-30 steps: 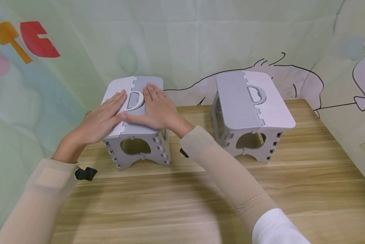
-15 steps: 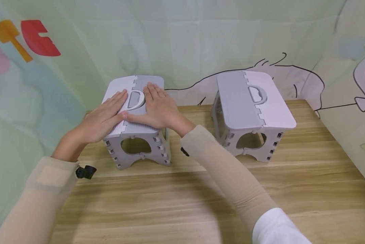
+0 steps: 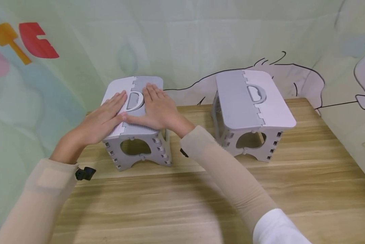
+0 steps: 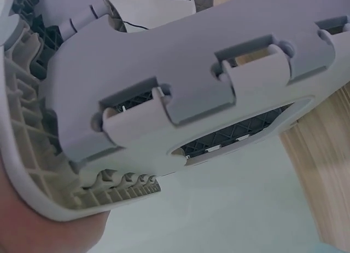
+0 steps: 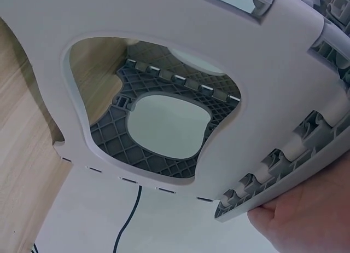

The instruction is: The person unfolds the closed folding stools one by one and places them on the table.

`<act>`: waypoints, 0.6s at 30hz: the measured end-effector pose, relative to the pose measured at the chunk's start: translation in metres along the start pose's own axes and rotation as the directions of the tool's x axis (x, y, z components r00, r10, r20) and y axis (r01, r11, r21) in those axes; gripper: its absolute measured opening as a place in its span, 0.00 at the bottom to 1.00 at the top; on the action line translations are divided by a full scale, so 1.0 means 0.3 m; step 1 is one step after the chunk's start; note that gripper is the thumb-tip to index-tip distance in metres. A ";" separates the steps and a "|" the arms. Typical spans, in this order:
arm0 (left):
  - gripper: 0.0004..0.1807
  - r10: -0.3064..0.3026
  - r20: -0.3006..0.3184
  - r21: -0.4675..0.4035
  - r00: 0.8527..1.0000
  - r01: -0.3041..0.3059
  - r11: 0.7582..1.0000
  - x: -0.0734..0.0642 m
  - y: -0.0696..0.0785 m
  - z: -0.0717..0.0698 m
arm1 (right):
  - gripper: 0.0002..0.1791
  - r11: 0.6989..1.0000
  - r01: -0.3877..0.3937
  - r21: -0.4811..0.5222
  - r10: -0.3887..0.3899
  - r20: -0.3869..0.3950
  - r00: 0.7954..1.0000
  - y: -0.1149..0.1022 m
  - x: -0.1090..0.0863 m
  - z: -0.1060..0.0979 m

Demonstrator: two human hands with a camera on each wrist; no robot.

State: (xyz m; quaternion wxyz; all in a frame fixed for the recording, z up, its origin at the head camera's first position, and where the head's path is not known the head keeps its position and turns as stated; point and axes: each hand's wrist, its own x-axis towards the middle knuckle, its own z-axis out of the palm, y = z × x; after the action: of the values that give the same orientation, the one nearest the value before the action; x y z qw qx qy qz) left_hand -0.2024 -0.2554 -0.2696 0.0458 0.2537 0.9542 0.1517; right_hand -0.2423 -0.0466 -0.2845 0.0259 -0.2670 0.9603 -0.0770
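Both hands lie flat on the seat of a folding step stool (image 3: 140, 128) standing unfolded at the left. My left hand (image 3: 101, 120) rests on its white half, fingers straight. On the grey half lies my right hand (image 3: 159, 108), fingers extended forward. The two thumbs meet in front of the seat's D-shaped carry handle (image 3: 142, 101), which stays uncovered between the hands. In the left wrist view the hinged leg panels (image 4: 191, 94) show below the seat edge. The right wrist view looks through the oval opening of a side panel (image 5: 219, 23) at the ribbed underside; part of the hand shows at the lower right.
A second folding stool (image 3: 252, 101), matching in grey and white, stands unfolded to the right. Both are on a wood-grain table (image 3: 182, 203). A printed cloth backdrop (image 3: 182, 44) hangs close behind and along both sides.
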 end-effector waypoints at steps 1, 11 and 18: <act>0.36 0.002 -0.003 -0.002 1.000 -0.002 1.000 -0.002 -0.001 0.001 | 0.65 1.000 0.001 0.001 -0.001 -0.001 1.000 -0.002 -0.001 0.000; 0.36 0.000 -0.036 -0.027 0.999 -0.001 1.000 -0.008 -0.005 0.002 | 0.64 0.999 0.022 0.029 -0.022 -0.016 1.000 0.002 0.001 0.000; 0.36 0.016 -0.063 -0.043 0.998 -0.019 0.999 -0.008 0.000 0.000 | 0.61 0.995 0.049 0.091 -0.045 -0.046 0.998 0.013 -0.014 -0.006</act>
State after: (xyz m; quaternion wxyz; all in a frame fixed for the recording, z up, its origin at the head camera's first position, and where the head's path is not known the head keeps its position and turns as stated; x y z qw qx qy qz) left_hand -0.2003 -0.2564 -0.2695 0.0203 0.2560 0.9495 0.1806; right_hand -0.2409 -0.0411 -0.2833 0.0150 -0.2862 0.9495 -0.1276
